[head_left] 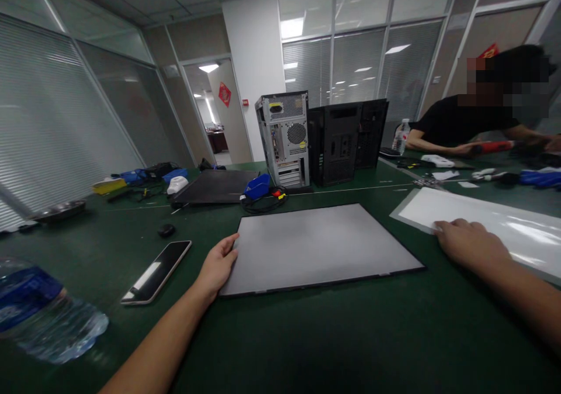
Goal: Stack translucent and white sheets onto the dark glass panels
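Note:
A flat grey-white panel with a thin black frame (315, 245) lies on the green table in front of me. It looks like a display backlight panel. My left hand (219, 265) is closed on its left edge, thumb on top. Off to the right lies a glossy white sheet (473, 213) with a translucent border. The bent fingers of my right hand (471, 242) pinch the sheet's near left edge, the fingertips partly hidden. A gap of bare table separates sheet and panel.
A smartphone (156, 272), a black mouse-like object (166, 230) and a water bottle (44, 312) are on the left. Behind the panel stand a grey computer tower (287, 140) and a black case (339, 142). A co-worker (464, 119) leans over the far right, holding a red tool (495, 147).

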Available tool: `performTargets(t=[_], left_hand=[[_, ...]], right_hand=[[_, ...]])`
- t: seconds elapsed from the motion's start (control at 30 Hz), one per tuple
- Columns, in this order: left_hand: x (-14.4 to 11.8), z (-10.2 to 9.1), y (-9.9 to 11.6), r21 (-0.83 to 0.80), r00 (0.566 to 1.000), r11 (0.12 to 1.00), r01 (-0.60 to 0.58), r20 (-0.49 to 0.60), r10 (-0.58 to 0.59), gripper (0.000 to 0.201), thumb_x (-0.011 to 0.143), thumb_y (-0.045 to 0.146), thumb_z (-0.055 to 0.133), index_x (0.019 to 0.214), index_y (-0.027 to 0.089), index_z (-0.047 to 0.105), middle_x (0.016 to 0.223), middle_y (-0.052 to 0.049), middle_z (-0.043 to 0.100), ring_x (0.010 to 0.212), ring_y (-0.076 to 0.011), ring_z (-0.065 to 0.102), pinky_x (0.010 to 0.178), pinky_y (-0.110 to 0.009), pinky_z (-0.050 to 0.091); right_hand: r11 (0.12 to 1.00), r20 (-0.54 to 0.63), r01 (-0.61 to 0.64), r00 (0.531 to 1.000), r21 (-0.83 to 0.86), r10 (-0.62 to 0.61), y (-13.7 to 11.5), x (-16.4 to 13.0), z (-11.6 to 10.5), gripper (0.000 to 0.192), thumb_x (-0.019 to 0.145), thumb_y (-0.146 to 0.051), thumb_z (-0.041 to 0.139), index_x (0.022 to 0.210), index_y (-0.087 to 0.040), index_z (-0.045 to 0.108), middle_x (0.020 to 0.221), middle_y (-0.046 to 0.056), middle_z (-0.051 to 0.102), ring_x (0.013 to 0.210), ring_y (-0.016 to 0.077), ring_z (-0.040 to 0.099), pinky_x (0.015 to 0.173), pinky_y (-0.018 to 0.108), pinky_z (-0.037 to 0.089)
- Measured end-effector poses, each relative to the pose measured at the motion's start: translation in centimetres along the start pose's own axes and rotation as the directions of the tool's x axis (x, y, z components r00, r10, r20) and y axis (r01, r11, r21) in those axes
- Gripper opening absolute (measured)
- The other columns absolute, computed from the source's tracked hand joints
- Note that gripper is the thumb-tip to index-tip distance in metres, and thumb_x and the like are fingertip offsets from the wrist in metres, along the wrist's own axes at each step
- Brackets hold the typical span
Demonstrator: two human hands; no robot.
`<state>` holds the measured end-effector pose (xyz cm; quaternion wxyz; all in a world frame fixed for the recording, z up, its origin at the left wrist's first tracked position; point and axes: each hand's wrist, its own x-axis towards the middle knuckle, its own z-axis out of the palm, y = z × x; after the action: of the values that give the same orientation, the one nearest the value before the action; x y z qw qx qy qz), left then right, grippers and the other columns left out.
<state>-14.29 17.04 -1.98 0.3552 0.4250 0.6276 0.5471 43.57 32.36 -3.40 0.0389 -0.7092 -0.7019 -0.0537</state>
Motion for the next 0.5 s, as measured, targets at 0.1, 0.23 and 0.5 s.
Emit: performTargets(t=[0.1,0.23,0.5], left_hand=[[0.2,0.0,-0.3,-0.008,1.0,1.0,-0.016,0.005,0.016,0.045,0.08,0.009,0.056,0.124,0.018,0.058,0.143,-0.011,0.052,0.132,-0.0207,0.047,0.114,-0.039,0.029],[0.2,-0.1,-0.4,0.004,1.0,1.0,-0.009,0.001,0.009,0.044,0.08,0.011,0.057,0.124,0.019,0.058,0.142,-0.01,0.053,0.133,-0.0211,0.046,0.114,-0.039,0.03],[0.0,-0.1,-0.1,0.028,1.0,1.0,-0.001,-0.001,0.001,0.045,0.083,0.008,0.054,0.127,0.018,0.056,0.147,-0.011,0.047,0.136,-0.0194,0.041,0.116,-0.037,0.026]], right_hand=[[1.0,-0.012,-0.002,1.0,0.002,0.002,-0.3,-0.1,-0.2,0.058,0.091,-0.052,0.027,0.127,-0.018,0.057,0.124,0.022,0.052,0.107,0.0373,0.052,0.081,0.048,0.044],[0.998,-0.03,-0.069,0.997,0.006,0.069,-0.8,-0.1,0.2,0.075,0.086,-0.069,0.025,0.127,-0.014,0.056,0.129,0.026,0.047,0.112,0.0427,0.049,0.08,0.054,0.044],[0.994,-0.018,-0.099,0.995,0.038,0.1,-1.7,-0.6,0.2,0.082,0.085,-0.075,0.015,0.133,-0.019,0.05,0.126,0.022,0.051,0.109,0.0407,0.052,0.08,0.055,0.044]])
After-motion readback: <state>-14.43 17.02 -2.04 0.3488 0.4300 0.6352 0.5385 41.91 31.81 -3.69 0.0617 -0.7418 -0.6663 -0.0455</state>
